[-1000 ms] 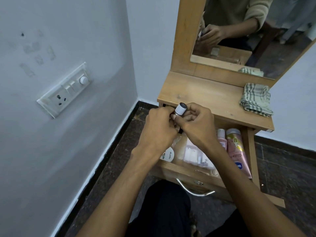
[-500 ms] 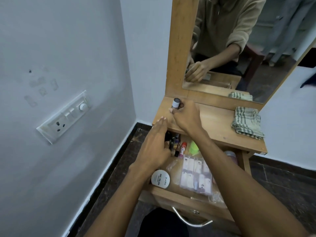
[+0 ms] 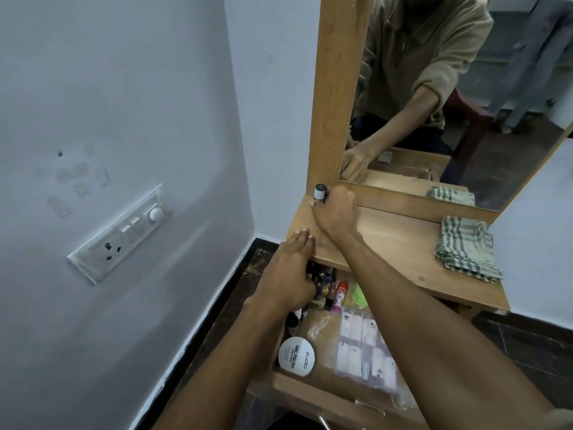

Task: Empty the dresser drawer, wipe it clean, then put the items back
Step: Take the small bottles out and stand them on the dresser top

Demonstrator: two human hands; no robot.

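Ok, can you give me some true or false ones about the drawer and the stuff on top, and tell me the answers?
1. The right hand holds a small bottle on the dresser top. True.
2. The checked cloth lies inside the drawer. False: it lies on the dresser top.
3. The round nail polish tin is in the drawer. True.
4. The left hand holds the cloth. False: it reaches among the drawer's bottles.
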